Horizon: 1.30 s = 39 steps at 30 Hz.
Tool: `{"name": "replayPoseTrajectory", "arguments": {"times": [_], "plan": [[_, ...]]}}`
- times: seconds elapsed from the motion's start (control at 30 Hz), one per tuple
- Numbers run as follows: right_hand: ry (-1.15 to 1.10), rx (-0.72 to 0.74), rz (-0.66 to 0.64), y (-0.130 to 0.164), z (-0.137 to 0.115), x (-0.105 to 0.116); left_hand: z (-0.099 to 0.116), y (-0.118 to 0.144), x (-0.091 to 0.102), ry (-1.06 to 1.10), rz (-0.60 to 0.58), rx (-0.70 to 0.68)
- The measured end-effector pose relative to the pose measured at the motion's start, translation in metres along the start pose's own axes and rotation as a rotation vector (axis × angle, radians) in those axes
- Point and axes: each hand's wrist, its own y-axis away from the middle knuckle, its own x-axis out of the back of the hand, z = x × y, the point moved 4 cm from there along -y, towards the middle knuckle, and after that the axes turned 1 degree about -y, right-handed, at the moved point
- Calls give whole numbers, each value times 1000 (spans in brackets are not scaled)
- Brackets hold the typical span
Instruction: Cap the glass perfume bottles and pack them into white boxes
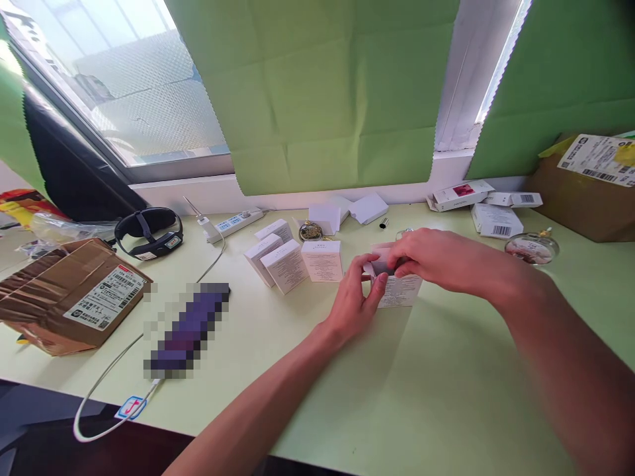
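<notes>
A small white carton [399,291] with fine print stands upright on the pale green table [436,383], its top flaps open. My left hand [356,299] grips the carton's left side and upper flap. My right hand [432,255] reaches over the top, fingers pinching a dark item at the opening; what that item is cannot be told. To the left of the carton stand three closed white cartons [297,262] of the same kind in a loose row.
A brown parcel [69,295] and a blurred purple object [187,328] lie at the left, with a white cable [110,370], a power strip [235,223] and a black headband device [149,232]. Flat white boxes [489,208], a glass dish [532,248] and another brown parcel [588,182] sit at right.
</notes>
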Motion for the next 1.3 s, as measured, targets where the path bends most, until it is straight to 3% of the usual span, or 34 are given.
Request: {"name": "replayPoseTrajectory", "arguments": {"times": [0.2, 0.4, 0.6, 0.8, 1.3], "plan": [[-61, -13, -96, 5, 3, 7, 0, 0, 0, 32, -7, 6], [-15, -198, 5, 16, 27, 37, 1, 1, 0, 35, 17, -5], [-73, -374, -143, 22, 57, 27, 0, 1, -1, 44, 21, -1], [-267, -340, -234, 18, 68, 15, -2, 1, -2, 58, 18, 8], [-324, -251, -319, 17, 55, 14, -1, 0, 0, 67, 22, 19]]}}
